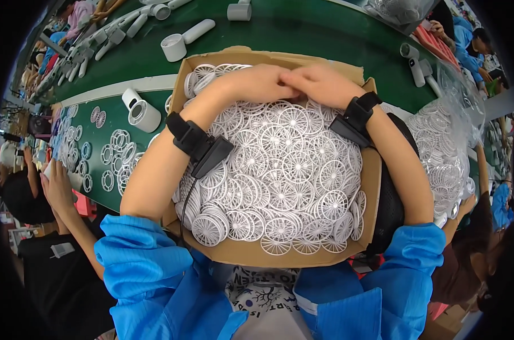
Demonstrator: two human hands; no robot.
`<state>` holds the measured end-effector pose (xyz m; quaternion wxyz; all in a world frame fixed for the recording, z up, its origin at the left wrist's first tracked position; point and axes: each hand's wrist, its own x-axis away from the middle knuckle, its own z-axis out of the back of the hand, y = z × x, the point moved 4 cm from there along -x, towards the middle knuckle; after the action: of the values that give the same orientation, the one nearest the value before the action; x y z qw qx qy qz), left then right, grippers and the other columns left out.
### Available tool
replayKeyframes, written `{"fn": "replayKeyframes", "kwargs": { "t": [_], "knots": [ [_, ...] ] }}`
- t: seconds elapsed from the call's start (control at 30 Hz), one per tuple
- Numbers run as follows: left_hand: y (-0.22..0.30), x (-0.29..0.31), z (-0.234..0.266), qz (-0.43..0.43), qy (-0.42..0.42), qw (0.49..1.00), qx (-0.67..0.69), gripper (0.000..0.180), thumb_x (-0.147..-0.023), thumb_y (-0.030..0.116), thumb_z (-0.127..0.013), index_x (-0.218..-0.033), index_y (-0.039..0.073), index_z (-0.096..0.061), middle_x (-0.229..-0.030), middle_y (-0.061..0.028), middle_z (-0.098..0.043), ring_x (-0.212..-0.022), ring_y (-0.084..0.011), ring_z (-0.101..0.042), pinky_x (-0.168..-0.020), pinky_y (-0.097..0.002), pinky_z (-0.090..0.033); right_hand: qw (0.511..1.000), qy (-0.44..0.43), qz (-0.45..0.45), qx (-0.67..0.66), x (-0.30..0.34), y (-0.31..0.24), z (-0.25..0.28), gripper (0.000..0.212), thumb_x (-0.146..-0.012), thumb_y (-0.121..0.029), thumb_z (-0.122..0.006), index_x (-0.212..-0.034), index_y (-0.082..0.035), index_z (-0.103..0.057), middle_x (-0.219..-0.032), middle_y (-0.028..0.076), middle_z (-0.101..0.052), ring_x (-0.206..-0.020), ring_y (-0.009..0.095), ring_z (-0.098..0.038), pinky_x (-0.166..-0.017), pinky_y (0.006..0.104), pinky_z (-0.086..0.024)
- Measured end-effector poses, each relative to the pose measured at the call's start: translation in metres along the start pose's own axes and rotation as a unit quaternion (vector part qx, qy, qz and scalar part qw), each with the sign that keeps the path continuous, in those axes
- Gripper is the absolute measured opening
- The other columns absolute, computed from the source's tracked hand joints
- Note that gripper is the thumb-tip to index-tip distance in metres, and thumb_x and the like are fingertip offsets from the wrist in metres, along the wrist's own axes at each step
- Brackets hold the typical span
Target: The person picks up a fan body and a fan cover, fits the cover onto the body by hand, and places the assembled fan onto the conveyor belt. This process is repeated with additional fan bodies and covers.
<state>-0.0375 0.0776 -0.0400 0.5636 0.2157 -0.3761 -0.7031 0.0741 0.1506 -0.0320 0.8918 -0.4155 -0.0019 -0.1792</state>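
A cardboard box (371,187) in front of me is heaped with white round spoked grilles (282,153), many lying flat and others stacked on edge. At its far side my left hand (262,84) and my right hand (324,85) meet above the grilles. Both have their fingers bent and drawn together, the right fingertips overlapping the left ones. Whatever lies between or under them is hidden by the fingers. Black devices (203,148) are strapped to my wrists, with a thin cable hanging from the left one.
A green conveyor belt (302,31) carries white handheld housings (173,47). Left of the box stands another white housing (144,116), near loose white rings (121,140). At right is a clear bag of grilles (438,144). Co-workers sit on both sides, one hand (58,187) at left.
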Motion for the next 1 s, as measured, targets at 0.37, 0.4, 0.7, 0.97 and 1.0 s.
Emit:
{"fn": "replayKeyframes", "kwargs": {
  "t": [0.37, 0.4, 0.7, 0.97, 1.0],
  "knots": [
    [0.001, -0.002, 0.012, 0.056, -0.02, 0.986, 0.157, 0.046, -0.091, 0.041, -0.051, -0.12, 0.005, -0.057, -0.108, -0.0083, -0.064, -0.096, -0.0146, -0.058, -0.085, -0.0275, -0.045, 0.994, -0.073, 0.082, 0.02, 0.041, -0.085, -0.009, 0.024, -0.089, -0.016, -0.054, -0.077, 0.005, -0.057, -0.068, 0.004, -0.056, -0.065, 0.012, -0.051, -0.061, 0.0274, -0.041],
    [0.0, -0.005, 0.013, 0.035, 0.016, 0.987, 0.155, 0.051, -0.089, 0.046, -0.05, -0.119, 0.006, -0.058, -0.109, -0.0083, -0.064, -0.091, -0.016, -0.059, -0.077, -0.0277, -0.046, 0.988, -0.083, 0.131, 0.006, 0.048, -0.108, -0.028, 0.022, -0.087, -0.013, -0.056, -0.074, 0.005, -0.056, -0.066, 0.005, -0.055, -0.063, 0.015, -0.051, -0.06, 0.0283, -0.041],
    [0.01, 0.002, 0.011, 0.057, 0.032, 0.984, 0.168, 0.048, -0.09, 0.048, -0.049, -0.117, 0.009, -0.059, -0.108, -0.007, -0.063, -0.091, -0.0143, -0.059, -0.08, -0.0286, -0.046, 0.905, -0.042, 0.417, 0.071, 0.065, -0.135, -0.144, 0.023, -0.076, -0.016, -0.064, -0.057, -0.007, -0.053, -0.058, 0.005, -0.05, -0.056, 0.023, -0.052, -0.054, 0.0352, -0.042],
    [-0.004, -0.008, 0.02, -0.034, 0.008, 0.97, 0.241, 0.048, -0.092, 0.043, -0.051, -0.109, -0.002, -0.06, -0.095, -0.0131, -0.064, -0.077, -0.0162, -0.061, -0.068, -0.0268, -0.049, 0.826, 0.119, 0.504, 0.222, 0.027, -0.103, -0.088, 0.024, -0.068, -0.011, -0.067, -0.052, -0.009, -0.048, -0.052, 0.003, -0.045, -0.049, 0.021, -0.047, -0.048, 0.0327, -0.037],
    [-0.004, -0.009, 0.018, -0.043, 0.003, 0.968, 0.246, 0.048, -0.092, 0.043, -0.051, -0.109, -0.002, -0.06, -0.095, -0.0131, -0.064, -0.077, -0.0162, -0.061, -0.068, -0.0268, -0.049, 0.813, 0.157, 0.51, 0.234, 0.026, -0.101, -0.079, 0.024, -0.067, -0.008, -0.066, -0.052, -0.009, -0.048, -0.051, 0.003, -0.043, -0.047, 0.021, -0.045, -0.047, 0.0323, -0.036]
  ]
}}
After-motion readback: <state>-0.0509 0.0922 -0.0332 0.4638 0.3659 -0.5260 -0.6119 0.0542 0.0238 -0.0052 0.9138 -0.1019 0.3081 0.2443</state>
